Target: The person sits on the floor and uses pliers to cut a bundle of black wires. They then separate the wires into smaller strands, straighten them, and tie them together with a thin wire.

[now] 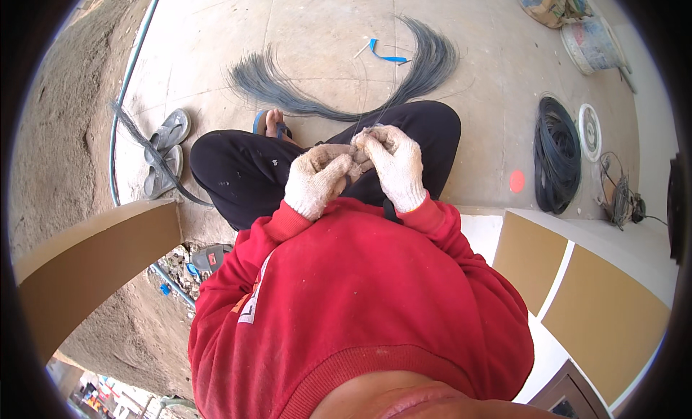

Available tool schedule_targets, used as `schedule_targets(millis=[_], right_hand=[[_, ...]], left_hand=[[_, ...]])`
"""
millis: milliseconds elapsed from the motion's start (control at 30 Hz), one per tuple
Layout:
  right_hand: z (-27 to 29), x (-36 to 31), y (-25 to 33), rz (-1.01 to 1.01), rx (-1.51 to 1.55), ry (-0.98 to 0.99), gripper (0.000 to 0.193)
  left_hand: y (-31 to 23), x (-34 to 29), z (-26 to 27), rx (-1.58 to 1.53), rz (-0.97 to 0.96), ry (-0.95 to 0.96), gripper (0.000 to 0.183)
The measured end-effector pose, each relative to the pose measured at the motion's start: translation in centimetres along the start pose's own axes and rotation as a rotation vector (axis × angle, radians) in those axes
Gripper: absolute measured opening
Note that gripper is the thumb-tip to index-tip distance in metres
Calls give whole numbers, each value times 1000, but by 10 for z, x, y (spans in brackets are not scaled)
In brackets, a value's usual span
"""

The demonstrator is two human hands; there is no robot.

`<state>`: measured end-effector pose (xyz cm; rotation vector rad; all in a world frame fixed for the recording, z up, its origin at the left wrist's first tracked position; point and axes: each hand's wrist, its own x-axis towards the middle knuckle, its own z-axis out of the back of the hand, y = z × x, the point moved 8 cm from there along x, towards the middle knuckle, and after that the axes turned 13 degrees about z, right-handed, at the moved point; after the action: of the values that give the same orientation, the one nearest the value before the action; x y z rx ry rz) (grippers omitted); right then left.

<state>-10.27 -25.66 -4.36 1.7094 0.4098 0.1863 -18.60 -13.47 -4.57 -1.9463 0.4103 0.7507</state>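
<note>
Both my hands wear off-white knit work gloves and meet above my lap. My left hand [318, 175] is closed, its fingertips pressed against the other glove. Beside it my right hand [393, 163] pinches with thumb and fingers at a thin dark strand, which runs up toward the floor. What lies between the fingertips is mostly hidden. Just beyond my crossed legs a bundle of long, thin, dark grey strands [353, 115] lies in a U on the floor, both ends fanned out. A blue strip [387, 56] lies between those ends.
At the right lie a coil of dark strands [556, 156], a white round lid [590, 133], a tangle of cables [621, 201] and a red disc [517, 181]. A bucket [592, 44] stands far right. Grey sandals [167, 149], another strand bundle [155, 154] and a blue hose [132, 66] are left.
</note>
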Motion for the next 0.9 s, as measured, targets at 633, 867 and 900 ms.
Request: schedule_targets(millis=[633, 867, 900], right_hand=[[-2, 6, -12, 62, 226, 31, 21], [-2, 5, -16, -38, 341, -89, 25], [-2, 5, -11, -6, 309, -107, 26]], left_hand=[[1, 1, -6, 99, 27, 2, 22], [-4, 1, -11, 203, -68, -21, 22], [-3, 0, -11, 200, -64, -21, 22]])
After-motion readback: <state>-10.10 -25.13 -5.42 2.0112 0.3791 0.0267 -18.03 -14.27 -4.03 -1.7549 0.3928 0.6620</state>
